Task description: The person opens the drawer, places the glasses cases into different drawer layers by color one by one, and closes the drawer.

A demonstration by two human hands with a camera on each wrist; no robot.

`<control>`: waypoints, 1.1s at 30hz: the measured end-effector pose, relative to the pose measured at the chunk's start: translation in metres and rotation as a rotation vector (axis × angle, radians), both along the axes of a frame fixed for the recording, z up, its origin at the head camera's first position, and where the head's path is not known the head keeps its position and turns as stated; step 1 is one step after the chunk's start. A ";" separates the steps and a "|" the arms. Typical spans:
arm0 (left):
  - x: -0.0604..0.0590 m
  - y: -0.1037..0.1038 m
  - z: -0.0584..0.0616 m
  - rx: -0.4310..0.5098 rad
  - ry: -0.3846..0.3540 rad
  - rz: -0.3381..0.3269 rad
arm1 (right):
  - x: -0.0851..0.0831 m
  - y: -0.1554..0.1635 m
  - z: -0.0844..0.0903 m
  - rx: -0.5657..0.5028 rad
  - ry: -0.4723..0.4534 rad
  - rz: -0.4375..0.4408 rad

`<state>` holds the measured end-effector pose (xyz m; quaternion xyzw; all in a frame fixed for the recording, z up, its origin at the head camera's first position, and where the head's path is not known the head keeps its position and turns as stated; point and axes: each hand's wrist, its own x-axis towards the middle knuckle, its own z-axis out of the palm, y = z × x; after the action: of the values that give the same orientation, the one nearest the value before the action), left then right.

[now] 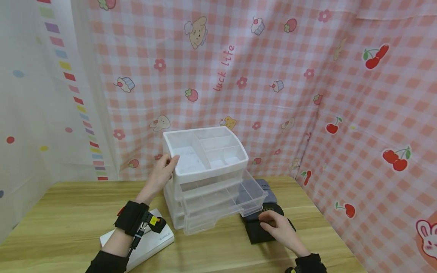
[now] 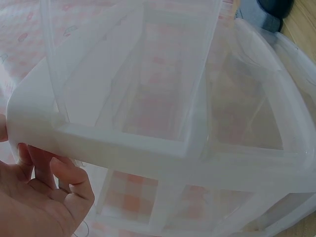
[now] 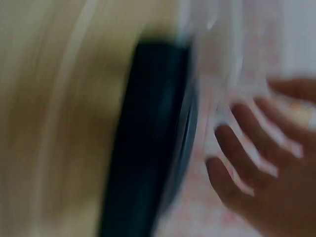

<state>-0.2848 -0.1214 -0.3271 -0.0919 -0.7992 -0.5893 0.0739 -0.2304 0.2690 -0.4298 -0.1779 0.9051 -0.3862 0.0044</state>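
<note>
A white drawer organizer (image 1: 208,178) with a divided top tray stands on the table, and one of its clear drawers (image 1: 223,203) is pulled out. My left hand (image 1: 163,170) holds the top left edge of the organizer; the left wrist view shows its curled fingers (image 2: 71,180) right at the white rim (image 2: 113,148). Over a black case (image 1: 261,230) at the right hovers my right hand (image 1: 281,229), its fingers loosely bent and nothing in them. In the blurred right wrist view, those fingers (image 3: 247,148) are spread beside the dark case (image 3: 145,133).
A white box (image 1: 153,239) with printed lettering lies under my left forearm. Behind the black case, partly seen through the clear drawer, is a grey-blue case (image 1: 269,192). Pink checked cloth (image 1: 205,76) hangs behind and to the right of the wooden table (image 1: 211,250).
</note>
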 end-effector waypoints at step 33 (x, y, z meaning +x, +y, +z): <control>0.003 0.001 0.003 0.031 -0.008 -0.015 | -0.014 0.036 -0.013 0.699 0.297 0.119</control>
<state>-0.2822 -0.1208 -0.3242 -0.0945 -0.7895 -0.6026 0.0676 -0.2447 0.3051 -0.4425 -0.2717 0.9611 -0.0235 -0.0442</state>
